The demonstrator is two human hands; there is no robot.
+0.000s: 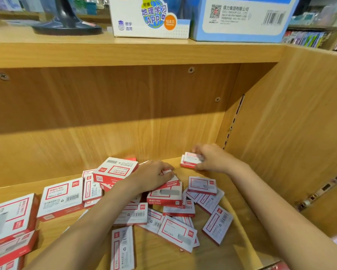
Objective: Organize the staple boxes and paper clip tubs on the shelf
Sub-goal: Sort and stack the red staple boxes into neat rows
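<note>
Several red-and-white staple boxes lie scattered on the wooden shelf (241, 240). My right hand (214, 157) grips a small stack of staple boxes (190, 161) near the shelf's back right corner. My left hand (154, 176) is closed over one staple box (171, 182) on top of the middle pile. A larger box (115, 169) sits just left of that hand. Bigger staple boxes (61, 198) lie at the left, with another (11, 217) at the front left. No paper clip tubs are visible.
The shelf's right side wall (290, 133) stands close to my right hand, the back panel (105, 106) just behind. On the shelf above sit a white box (150, 18), a blue box (241, 18) and a dark stand base (68, 28).
</note>
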